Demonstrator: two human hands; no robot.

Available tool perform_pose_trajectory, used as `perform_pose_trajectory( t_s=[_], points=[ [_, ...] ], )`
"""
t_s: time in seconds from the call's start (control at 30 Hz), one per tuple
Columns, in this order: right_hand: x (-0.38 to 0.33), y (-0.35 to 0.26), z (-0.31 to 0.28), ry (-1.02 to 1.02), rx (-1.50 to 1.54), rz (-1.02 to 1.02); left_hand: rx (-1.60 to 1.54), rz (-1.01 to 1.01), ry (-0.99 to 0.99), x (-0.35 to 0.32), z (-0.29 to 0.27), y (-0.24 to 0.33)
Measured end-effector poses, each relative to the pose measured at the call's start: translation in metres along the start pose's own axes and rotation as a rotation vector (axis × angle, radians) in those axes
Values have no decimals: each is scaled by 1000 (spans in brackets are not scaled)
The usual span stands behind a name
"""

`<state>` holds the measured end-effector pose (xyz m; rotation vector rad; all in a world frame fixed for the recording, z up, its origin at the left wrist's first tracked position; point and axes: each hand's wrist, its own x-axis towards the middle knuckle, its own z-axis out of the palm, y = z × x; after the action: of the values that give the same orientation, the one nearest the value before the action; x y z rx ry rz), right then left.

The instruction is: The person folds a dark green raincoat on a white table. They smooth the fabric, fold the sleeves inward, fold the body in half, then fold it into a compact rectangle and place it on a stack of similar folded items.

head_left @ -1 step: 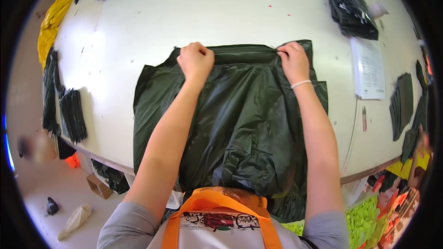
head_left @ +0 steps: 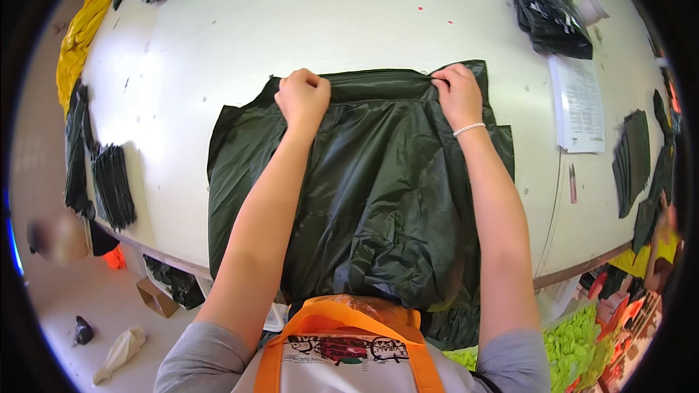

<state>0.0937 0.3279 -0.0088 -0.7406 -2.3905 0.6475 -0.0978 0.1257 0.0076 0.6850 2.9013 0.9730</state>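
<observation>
Pinching the far edge of a dark green fabric piece (head_left: 393, 145), the person's two hands work near the upper middle of the frame. The left hand (head_left: 302, 100) has its fingers curled closed on that edge, left of centre; the right hand (head_left: 460, 94), a pale bracelet (head_left: 468, 129) at its wrist, grips the edge further right, near the upper corner. The fabric lies wrinkled across the middle of the frame on a white counter (head_left: 349, 29), its near part reaching the person's orange-strapped apron (head_left: 271, 367). I see a black bundle (head_left: 550, 18) at the upper right, printed papers (head_left: 580, 113) just below it, and yellow cloth (head_left: 81, 33) at the upper left.
</observation>
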Motion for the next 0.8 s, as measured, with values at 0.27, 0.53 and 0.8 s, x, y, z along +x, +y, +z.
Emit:
perform_pose_trajectory(
  t_s=[0.27, 0.53, 0.8],
  points=[
    [-5, -9, 7, 35, -11, 17, 205, 39, -138, -9, -1, 31],
    [-10, 5, -10, 6, -13, 176, 120, -24, -23, 11, -14, -10],
    [-76, 115, -125, 254, -301, 370, -183, -24, -38, 9, -66, -91]
  ],
)
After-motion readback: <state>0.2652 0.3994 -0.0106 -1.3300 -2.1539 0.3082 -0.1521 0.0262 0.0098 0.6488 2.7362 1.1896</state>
